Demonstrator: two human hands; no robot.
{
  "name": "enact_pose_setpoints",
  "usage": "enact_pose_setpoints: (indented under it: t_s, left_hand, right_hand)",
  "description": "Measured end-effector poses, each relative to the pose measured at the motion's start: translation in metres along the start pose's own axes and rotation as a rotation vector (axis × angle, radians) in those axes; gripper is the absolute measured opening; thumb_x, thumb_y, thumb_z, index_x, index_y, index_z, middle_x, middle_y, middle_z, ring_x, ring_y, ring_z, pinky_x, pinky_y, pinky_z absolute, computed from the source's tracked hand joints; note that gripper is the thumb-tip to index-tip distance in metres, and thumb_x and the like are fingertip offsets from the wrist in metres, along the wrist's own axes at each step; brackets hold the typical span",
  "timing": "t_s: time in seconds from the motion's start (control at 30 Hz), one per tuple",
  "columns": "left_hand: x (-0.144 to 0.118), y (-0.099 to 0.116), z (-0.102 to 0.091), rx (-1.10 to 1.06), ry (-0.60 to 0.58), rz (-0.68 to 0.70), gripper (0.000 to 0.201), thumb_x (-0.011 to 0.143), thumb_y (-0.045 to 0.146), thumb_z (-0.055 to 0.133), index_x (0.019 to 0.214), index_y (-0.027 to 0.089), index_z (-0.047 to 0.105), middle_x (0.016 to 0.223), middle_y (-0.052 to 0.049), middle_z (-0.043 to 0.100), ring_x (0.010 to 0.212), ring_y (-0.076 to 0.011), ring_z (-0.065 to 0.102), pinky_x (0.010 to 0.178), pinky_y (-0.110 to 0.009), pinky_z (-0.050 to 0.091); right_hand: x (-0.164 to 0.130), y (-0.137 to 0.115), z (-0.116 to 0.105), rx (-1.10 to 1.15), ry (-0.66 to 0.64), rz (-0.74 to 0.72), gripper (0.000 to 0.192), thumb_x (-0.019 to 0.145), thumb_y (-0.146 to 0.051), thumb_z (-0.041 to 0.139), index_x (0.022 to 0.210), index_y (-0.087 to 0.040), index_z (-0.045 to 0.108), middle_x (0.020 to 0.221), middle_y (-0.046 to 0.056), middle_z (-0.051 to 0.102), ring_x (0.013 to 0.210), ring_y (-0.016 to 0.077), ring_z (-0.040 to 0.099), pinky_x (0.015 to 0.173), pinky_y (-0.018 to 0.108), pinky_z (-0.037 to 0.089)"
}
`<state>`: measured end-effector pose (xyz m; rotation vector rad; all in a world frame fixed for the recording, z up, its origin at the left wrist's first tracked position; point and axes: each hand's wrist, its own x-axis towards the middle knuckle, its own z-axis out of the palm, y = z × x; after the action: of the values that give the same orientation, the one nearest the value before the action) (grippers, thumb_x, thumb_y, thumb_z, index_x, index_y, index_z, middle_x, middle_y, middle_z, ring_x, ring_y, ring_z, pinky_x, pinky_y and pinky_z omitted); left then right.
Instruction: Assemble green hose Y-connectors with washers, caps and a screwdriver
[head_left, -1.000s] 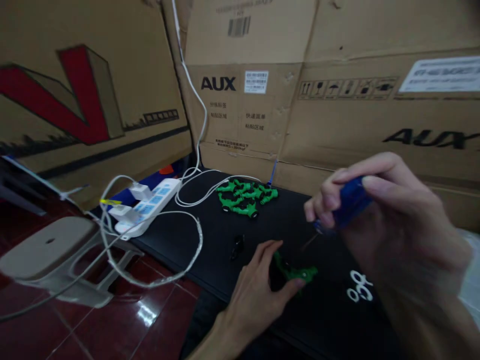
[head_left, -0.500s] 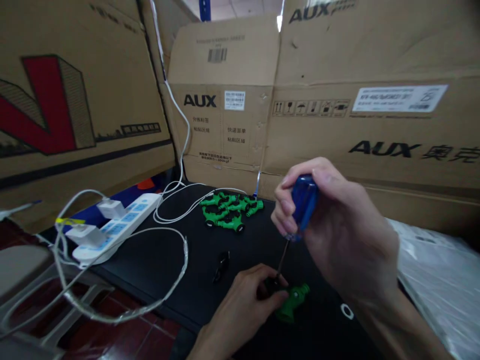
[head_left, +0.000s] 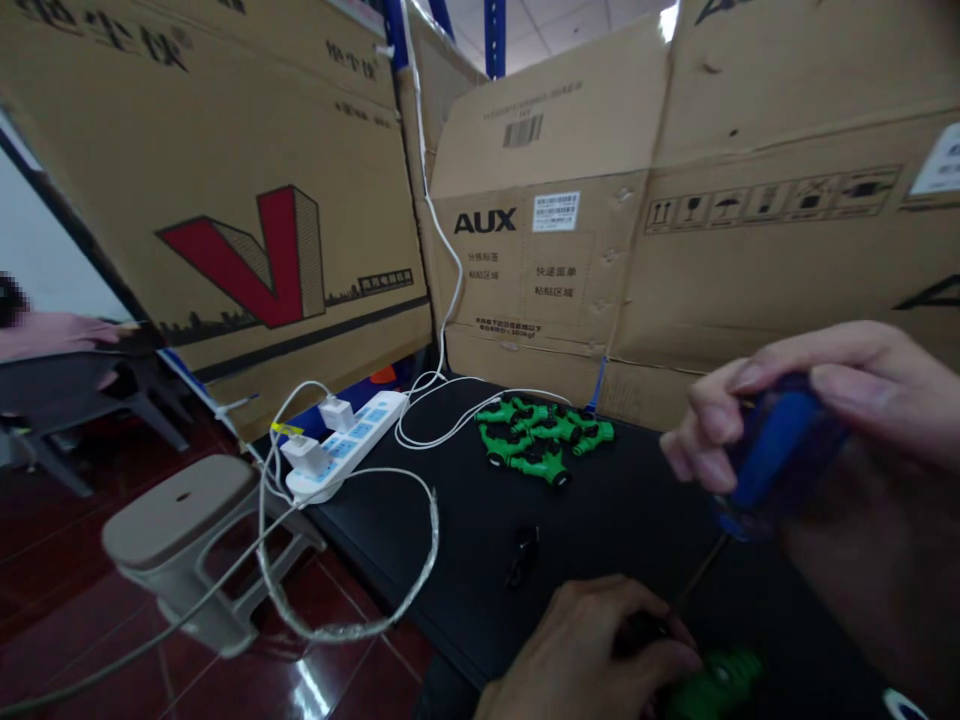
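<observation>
My right hand [head_left: 870, 430] is closed round the blue handle of a screwdriver [head_left: 776, 455], whose thin shaft slants down and left to my left hand [head_left: 600, 640]. Between the thumb and fingers of that left hand is a green plastic hose fitting [head_left: 716, 685] with a dark part on it, low on the black tabletop. The screwdriver's tip ends at the left fingertips, where they partly hide it. Left of this hand lies a small black piece [head_left: 523, 557]. A white ring [head_left: 904, 705] shows at the bottom right edge.
Several green fittings [head_left: 540, 432] lie grouped at the back of the table. A white power strip [head_left: 349, 445] with plugs and looping white cables [head_left: 435, 540] occupies the left edge. Large cardboard boxes [head_left: 525, 270] wall the back. A beige stool [head_left: 180, 510] and a person's pink sleeve [head_left: 60, 335] are left.
My view has turned left, so everything sits farther right; the stool and the person have come into sight. The screwdriver leans more, still reaching the left fingertips. Both hands keep their hold.
</observation>
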<state>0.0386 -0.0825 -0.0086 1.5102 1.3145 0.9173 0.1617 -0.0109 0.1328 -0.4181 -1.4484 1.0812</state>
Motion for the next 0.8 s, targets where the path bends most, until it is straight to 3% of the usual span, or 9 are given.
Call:
enact_pose_setpoints:
  t_s: [0.03, 0.13, 0.27, 0.37, 0.47, 0.57, 0.67, 0.8]
  left_hand:
    - [-0.001, 0.001, 0.000, 0.003, 0.000, 0.007, 0.020, 0.088, 0.034, 0.073, 0.105, 0.025, 0.078, 0.095, -0.001, 0.075, 0.079, -0.0155, 0.067, 0.072, -0.024, 0.050]
    - [-0.002, 0.004, -0.001, -0.012, -0.019, -0.004, 0.022, 0.091, 0.037, 0.069, 0.108, 0.024, 0.076, 0.085, 0.001, 0.073, 0.067, -0.0130, 0.064, 0.068, -0.023, 0.049]
    - [-0.002, 0.008, -0.002, -0.006, -0.026, -0.028, 0.025, 0.094, 0.038, 0.066, 0.112, 0.023, 0.073, 0.080, 0.001, 0.071, 0.063, -0.0126, 0.061, 0.064, -0.023, 0.047]
    - [0.000, 0.009, -0.004, 0.015, -0.040, -0.032, 0.027, 0.095, 0.040, 0.065, 0.114, 0.023, 0.073, 0.086, 0.000, 0.073, 0.065, -0.0135, 0.063, 0.067, -0.024, 0.048]
    - [0.001, 0.009, -0.004, 0.048, -0.050, -0.024, 0.029, 0.095, 0.040, 0.065, 0.118, 0.024, 0.073, 0.089, -0.001, 0.075, 0.070, -0.0147, 0.064, 0.069, -0.025, 0.048]
    - [0.001, 0.007, -0.004, 0.058, -0.052, -0.014, 0.030, 0.096, 0.042, 0.064, 0.120, 0.025, 0.073, 0.089, -0.001, 0.075, 0.073, -0.0158, 0.066, 0.069, -0.025, 0.048]
    - [0.002, 0.006, -0.003, 0.060, -0.047, -0.004, 0.031, 0.096, 0.043, 0.063, 0.121, 0.026, 0.073, 0.091, -0.001, 0.076, 0.075, -0.0166, 0.067, 0.071, -0.026, 0.049]
    - [0.002, 0.005, -0.002, 0.063, -0.051, -0.014, 0.032, 0.096, 0.042, 0.064, 0.121, 0.025, 0.073, 0.092, -0.002, 0.077, 0.077, -0.0174, 0.068, 0.071, -0.026, 0.050]
  right_hand:
    - [0.000, -0.004, 0.002, 0.015, -0.002, 0.003, 0.008, 0.089, -0.027, 0.065, 0.082, -0.027, 0.063, 0.070, 0.002, 0.066, 0.052, 0.0197, 0.064, 0.046, 0.034, 0.053]
    - [0.001, -0.015, 0.009, 0.110, -0.058, 0.071, 0.020, 0.082, -0.023, 0.074, 0.080, -0.027, 0.054, 0.058, -0.004, 0.060, 0.039, 0.0124, 0.050, 0.037, 0.026, 0.043]
    - [0.003, -0.023, 0.013, 0.158, -0.097, 0.181, 0.024, 0.090, -0.040, 0.065, 0.074, -0.024, 0.057, 0.050, -0.004, 0.045, 0.042, 0.0114, 0.037, 0.038, 0.026, 0.032]
    - [0.005, -0.024, 0.011, 0.130, -0.076, 0.189, 0.029, 0.095, -0.037, 0.057, 0.071, -0.022, 0.060, 0.056, -0.001, 0.052, 0.047, 0.0136, 0.046, 0.046, 0.031, 0.041]
    - [0.005, -0.025, 0.010, 0.110, -0.062, 0.136, 0.027, 0.092, -0.037, 0.066, 0.073, -0.023, 0.052, 0.072, -0.001, 0.064, 0.057, 0.0162, 0.061, 0.058, 0.034, 0.052]
    - [0.004, -0.023, 0.013, 0.131, -0.099, 0.111, 0.040, 0.088, -0.045, 0.072, 0.074, -0.025, 0.041, 0.071, -0.005, 0.067, 0.053, 0.0150, 0.063, 0.052, 0.031, 0.051]
    - [0.002, -0.022, 0.016, 0.129, -0.086, 0.102, 0.047, 0.087, -0.052, 0.072, 0.076, -0.027, 0.034, 0.062, -0.009, 0.061, 0.041, 0.0114, 0.051, 0.040, 0.025, 0.040]
    - [0.001, -0.023, 0.014, 0.116, -0.112, 0.122, 0.041, 0.092, -0.057, 0.062, 0.076, -0.027, 0.038, 0.050, -0.010, 0.037, 0.039, 0.0089, 0.027, 0.035, 0.022, 0.021]
